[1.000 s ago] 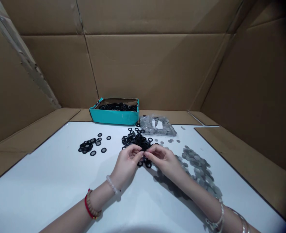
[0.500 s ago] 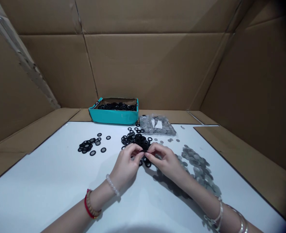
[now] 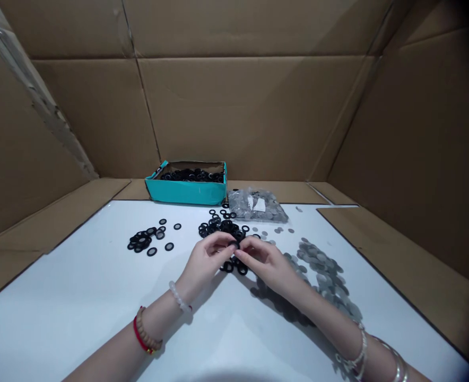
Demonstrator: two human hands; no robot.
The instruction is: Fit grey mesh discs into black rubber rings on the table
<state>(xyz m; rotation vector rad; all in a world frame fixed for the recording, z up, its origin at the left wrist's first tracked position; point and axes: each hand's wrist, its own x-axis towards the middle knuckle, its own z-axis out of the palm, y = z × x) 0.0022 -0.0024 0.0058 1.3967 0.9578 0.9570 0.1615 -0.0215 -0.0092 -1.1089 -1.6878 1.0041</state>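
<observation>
Between the fingertips of both hands is one black rubber ring (image 3: 233, 244), tilted so its face shows in part. My left hand (image 3: 207, 260) pinches its left side, thumb below and forefinger above. From the right, my right hand (image 3: 269, 262) grips the opposite edge in a similar pinch. Whether a mesh disc sits inside this ring I cannot make out. Under and behind the fingers lies a pile of loose black rings (image 3: 214, 227), partly hidden by the hands. Grey mesh discs (image 3: 326, 270) are spread beside and beyond my right forearm.
Rings with grey centres (image 3: 141, 240) lie in a group at the left. At the back stand a teal box (image 3: 187, 192) holding many black rings and a clear bag (image 3: 258, 206) of grey discs. Cardboard walls (image 3: 234, 116) enclose the white table (image 3: 79, 297).
Both hands have shifted slightly, and the held ring has tipped so that more of it shows. The left wrist has moved a little to the left.
</observation>
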